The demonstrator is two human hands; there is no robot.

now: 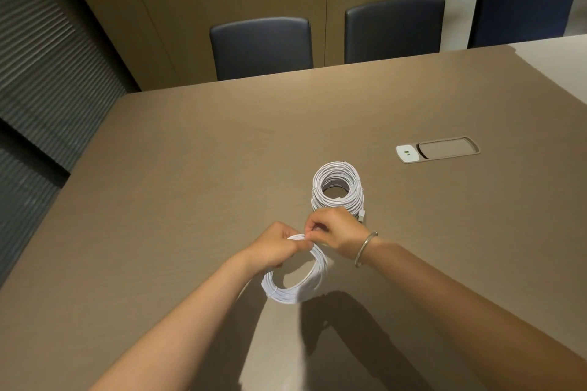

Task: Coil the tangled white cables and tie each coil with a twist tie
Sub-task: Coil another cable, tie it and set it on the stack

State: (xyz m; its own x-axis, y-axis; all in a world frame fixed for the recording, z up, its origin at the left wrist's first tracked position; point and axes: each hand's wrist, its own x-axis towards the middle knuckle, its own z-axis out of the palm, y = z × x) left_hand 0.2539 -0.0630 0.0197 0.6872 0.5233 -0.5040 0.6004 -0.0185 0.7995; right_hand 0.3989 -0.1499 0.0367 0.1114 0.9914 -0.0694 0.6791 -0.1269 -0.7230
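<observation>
Cable coil (297, 279) gripped at its top by my left hand (279, 247), right hand (330, 230) pinching there too; finished coils (337, 189) just beyond, bare worktop (190, 168) all around.

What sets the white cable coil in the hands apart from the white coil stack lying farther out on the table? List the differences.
The held white cable coil is a single thin ring; the white coil stack is taller and thicker.
The held coil is tilted, gripped at its top by the left hand and right hand; the stack lies flat, untouched, on the brown table.
Both are white, round and neatly wound.
</observation>
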